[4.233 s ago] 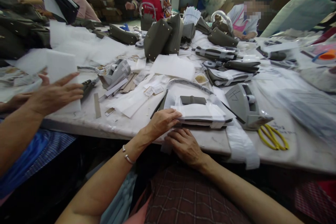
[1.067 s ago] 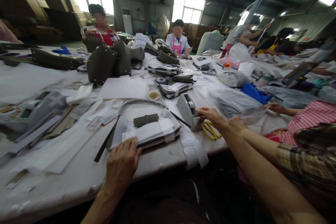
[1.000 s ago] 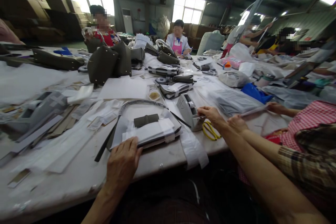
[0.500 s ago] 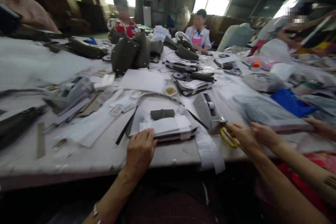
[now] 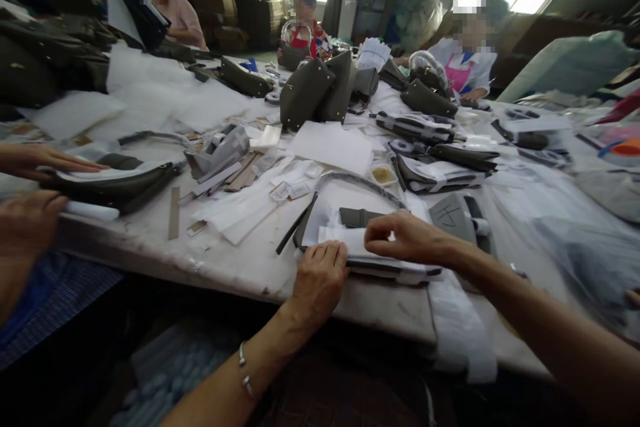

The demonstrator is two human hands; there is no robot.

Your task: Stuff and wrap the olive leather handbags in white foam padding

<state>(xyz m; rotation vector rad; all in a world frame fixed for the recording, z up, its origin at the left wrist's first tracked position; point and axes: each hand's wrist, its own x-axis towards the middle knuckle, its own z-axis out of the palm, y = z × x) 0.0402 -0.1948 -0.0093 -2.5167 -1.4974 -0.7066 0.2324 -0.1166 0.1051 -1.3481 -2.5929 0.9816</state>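
A dark grey-green handbag [image 5: 410, 276] lies flat at the table's front edge, its wrapped handle [image 5: 363, 178] arching behind it. White paper [image 5: 355, 238] and a dark folded piece [image 5: 356, 216] are on top of it. My left hand [image 5: 320, 273] grips the bag's front left edge, its fingers together over the paper. Above the paper, my right hand [image 5: 400, 237] is closed in a pinch; whatever is between its fingertips is too small to make out. Just right of the bag stands a grey tape dispenser [image 5: 453, 213], partly behind my right forearm.
A co-worker's hands [image 5: 30, 213] work on another bag [image 5: 125, 190] at left. Another tape dispenser [image 5: 220, 153], card strips and white sheets [image 5: 330, 147] lie behind. A white strip [image 5: 463, 327] hangs over the front edge. Several bags are stacked further back.
My right hand has moved left from beside the tape dispenser to above the paper on the bag. My left hand stays at the bag's edge. The view has turned left.
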